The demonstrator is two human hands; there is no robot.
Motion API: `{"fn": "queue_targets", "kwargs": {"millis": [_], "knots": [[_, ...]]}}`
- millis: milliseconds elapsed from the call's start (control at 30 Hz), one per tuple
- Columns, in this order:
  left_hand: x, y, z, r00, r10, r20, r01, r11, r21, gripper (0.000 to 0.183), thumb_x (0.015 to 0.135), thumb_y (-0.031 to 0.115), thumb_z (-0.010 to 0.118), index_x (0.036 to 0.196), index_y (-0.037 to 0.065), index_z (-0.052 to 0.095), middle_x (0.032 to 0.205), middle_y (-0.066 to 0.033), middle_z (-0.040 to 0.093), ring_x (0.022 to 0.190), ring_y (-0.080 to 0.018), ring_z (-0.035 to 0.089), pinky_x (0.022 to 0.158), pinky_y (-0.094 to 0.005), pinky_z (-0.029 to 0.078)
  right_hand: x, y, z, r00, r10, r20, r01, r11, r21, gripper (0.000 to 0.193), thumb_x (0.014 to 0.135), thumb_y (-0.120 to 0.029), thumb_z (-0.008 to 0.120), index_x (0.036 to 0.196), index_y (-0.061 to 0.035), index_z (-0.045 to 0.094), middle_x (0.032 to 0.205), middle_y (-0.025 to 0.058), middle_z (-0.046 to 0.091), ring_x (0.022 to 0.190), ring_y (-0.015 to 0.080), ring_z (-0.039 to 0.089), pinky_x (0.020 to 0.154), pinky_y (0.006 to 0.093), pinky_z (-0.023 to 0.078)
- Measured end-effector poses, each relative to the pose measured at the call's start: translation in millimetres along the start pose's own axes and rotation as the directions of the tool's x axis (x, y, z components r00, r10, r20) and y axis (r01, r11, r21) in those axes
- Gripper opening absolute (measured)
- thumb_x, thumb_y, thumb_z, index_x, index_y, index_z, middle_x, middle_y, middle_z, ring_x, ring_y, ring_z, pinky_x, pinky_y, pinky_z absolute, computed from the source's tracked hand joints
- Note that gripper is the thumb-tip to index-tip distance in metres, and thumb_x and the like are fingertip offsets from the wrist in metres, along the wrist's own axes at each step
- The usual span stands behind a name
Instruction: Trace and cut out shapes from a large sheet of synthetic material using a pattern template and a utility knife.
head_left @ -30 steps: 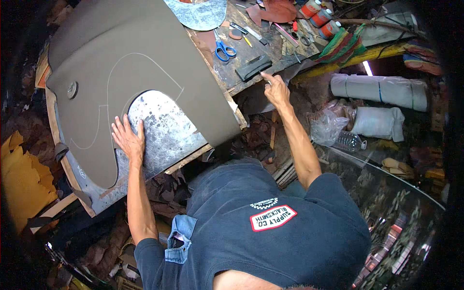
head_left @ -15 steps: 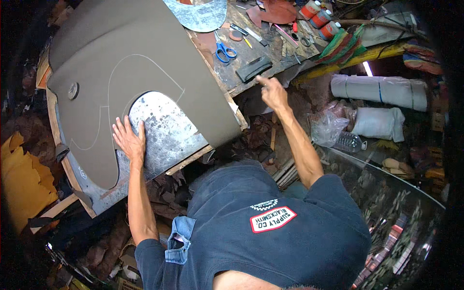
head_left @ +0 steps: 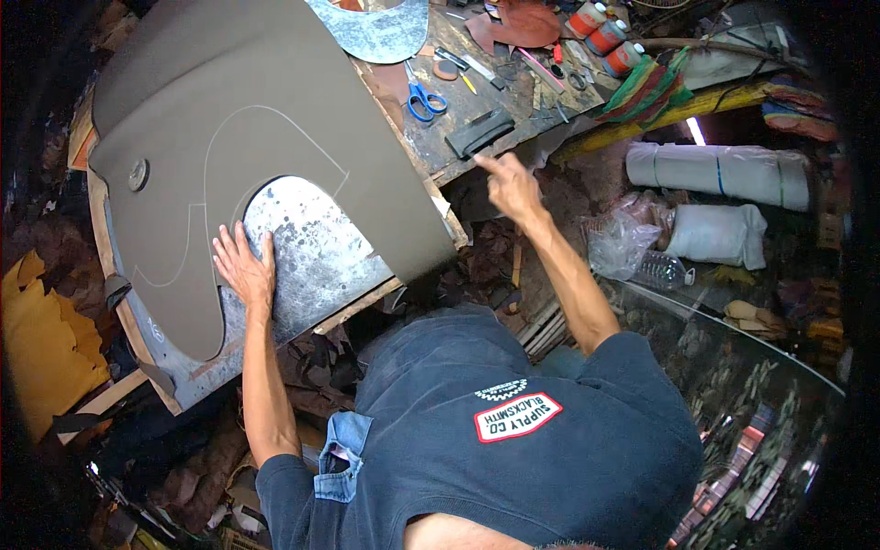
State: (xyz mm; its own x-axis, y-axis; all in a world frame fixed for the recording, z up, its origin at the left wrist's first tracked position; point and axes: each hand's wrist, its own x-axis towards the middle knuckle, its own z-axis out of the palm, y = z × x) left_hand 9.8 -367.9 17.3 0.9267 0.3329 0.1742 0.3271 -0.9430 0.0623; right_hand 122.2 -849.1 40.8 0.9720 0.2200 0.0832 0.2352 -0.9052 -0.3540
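My left hand [head_left: 246, 268] lies flat with spread fingers across the cut edge of a large grey-brown sheet [head_left: 302, 101], which looks like leather. Curved pale outlines are drawn on the sheet, and a rounded notch is cut from its near edge. Inside the notch shows a spotted grey metal-like board [head_left: 312, 234]. My right hand [head_left: 515, 191] is in the air off the bench's near edge, index finger stretched out and the other fingers curled; I see nothing in it. Nearest to it is a dark oblong block [head_left: 481, 134] on the bench.
On the wooden bench [head_left: 426, 151] lie blue-handled scissors [head_left: 425, 101], a cutter [head_left: 484, 71], and a yellow pencil-like stick [head_left: 468, 84]. A round metal weight [head_left: 138, 174] rests on the sheet. Several bottles [head_left: 605, 37] stand far right; wrapped rolls [head_left: 720, 174] lie to the right.
My right hand has moved a little left and nearer to me, away from the dark block. My left hand stays in place on the sheet.
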Motion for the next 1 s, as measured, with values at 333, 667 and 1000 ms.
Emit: {"fn": "queue_targets", "kwargs": {"millis": [333, 667, 1000], "knots": [[-1.3, -1.6, 0.2, 1.000, 0.009, -0.013, -0.009, 1.000, 0.006, 0.066, 0.093, 0.053, 0.055, 0.144, 0.013, 0.045, 0.154, -0.0173, 0.033, 0.144, -0.0397, 0.027, 0.117, -0.0540, 0.020, -1.4, 7.0, -5.9, 0.989, 0.145, -0.002, -0.142, 0.969, 0.202, 0.041, 0.087, -0.014, 0.066, 0.128, -0.0179, 0.064, 0.107, 0.0136, 0.061, 0.094, 0.0350, 0.063, 0.082, 0.0415, 0.052], [0.8, 0.6, -1.3, 1.000, 0.015, -0.015, -0.015, 1.000, -0.001, 0.063, 0.095, 0.051, 0.054, 0.144, 0.012, 0.046, 0.155, -0.0165, 0.033, 0.144, -0.0393, 0.025, 0.117, -0.0543, 0.019, 24.1, 22.2, 10.8, 0.907, 0.418, 0.040, -0.384, 0.788, 0.480, 0.041, 0.094, -0.024, 0.055, 0.133, -0.0124, 0.059, 0.121, 0.0203, 0.066, 0.111, 0.0287, 0.066, 0.091, 0.0323, 0.050], [0.2, 2.4, -2.4, 1.000, 0.010, 0.000, -0.010, 1.000, -0.004, 0.064, 0.095, 0.051, 0.054, 0.145, 0.012, 0.045, 0.155, -0.0168, 0.032, 0.144, -0.0396, 0.026, 0.117, -0.0547, 0.020, 7.1, 4.2, 21.9, 0.985, 0.172, -0.016, -0.158, 0.935, 0.317, 0.035, 0.096, -0.028, 0.054, 0.128, -0.0155, 0.063, 0.107, 0.0258, 0.064, 0.102, 0.0374, 0.067, 0.083, 0.0406, 0.054]]}}
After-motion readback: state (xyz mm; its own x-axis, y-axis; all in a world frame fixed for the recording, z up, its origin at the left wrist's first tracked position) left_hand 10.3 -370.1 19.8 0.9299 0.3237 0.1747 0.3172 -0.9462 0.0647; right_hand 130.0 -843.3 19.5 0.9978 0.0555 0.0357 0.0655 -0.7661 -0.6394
